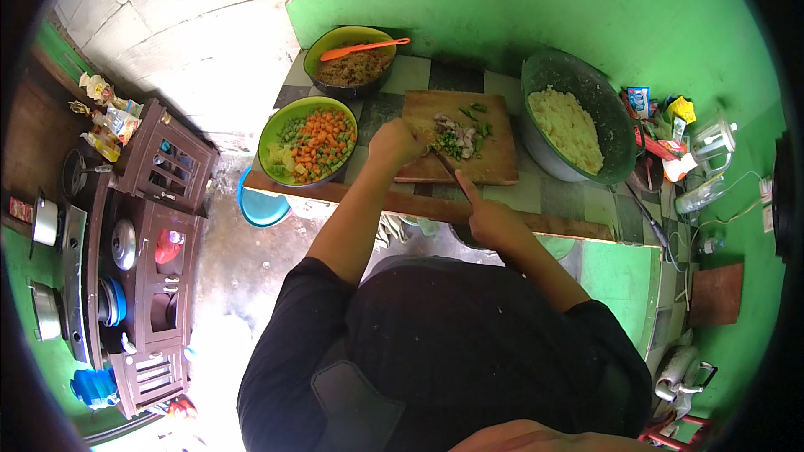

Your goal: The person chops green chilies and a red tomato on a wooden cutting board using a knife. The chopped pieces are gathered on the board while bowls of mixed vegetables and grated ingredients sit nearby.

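On the tiled counter lies a wooden cutting board (496,166) with chopped green pieces (448,143), whitish-pink pieces (465,133) and a few longer green pieces (478,107). My right hand (493,220) grips a knife (456,177) whose tip reaches the near side of the chopped pile. At the board's left edge is my left hand (397,143), fingers bent near the knife tip; whether they pinch a piece is hidden. Left of it stands a green bowl (265,150) of diced carrots and green and yellow vegetables.
Behind that bowl, another (309,63) holds brown crumbly food under an orange spatula (364,49). A large basin (619,132) of pale mash stands right of the board, near packets and a blender jug (715,141). The counter's wooden edge (433,206) runs beneath my forearms.
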A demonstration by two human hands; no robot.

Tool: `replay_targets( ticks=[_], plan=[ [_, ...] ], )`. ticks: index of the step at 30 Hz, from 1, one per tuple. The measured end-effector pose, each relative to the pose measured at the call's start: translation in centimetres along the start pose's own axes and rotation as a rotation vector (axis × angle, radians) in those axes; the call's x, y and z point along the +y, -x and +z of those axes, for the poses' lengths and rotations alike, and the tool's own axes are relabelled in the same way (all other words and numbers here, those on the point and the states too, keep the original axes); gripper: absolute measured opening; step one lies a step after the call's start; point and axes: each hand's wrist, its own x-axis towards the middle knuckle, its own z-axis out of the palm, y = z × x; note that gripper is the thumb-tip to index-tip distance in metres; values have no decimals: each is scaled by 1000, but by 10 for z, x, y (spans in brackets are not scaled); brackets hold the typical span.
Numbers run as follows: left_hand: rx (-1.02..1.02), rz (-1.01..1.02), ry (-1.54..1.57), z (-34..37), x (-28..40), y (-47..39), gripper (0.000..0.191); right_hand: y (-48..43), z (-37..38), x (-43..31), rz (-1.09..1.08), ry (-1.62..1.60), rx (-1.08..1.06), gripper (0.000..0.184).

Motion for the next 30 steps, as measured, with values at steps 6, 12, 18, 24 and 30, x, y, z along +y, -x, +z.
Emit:
replay_targets(
  ticks=[6,12,18,24,30],
  plan=[
    [-110,-68,-27,-9,8,-8,29,-3,-14,-1,-72,-6,14,77],
    [-134,-104,-75,-7,11,-4,29,-17,-8,3,-162,19,74,78],
    [-82,-64,-63,-8,8,6,24,-16,-3,-9,-39,21,-14,79],
    [-36,-6,-31,-9,4,10,19,0,-3,7,-76,-34,3,76],
    [-4,-24,-14,-5,2,8,16,-1,-13,4,-121,-59,57,74]
  ],
)
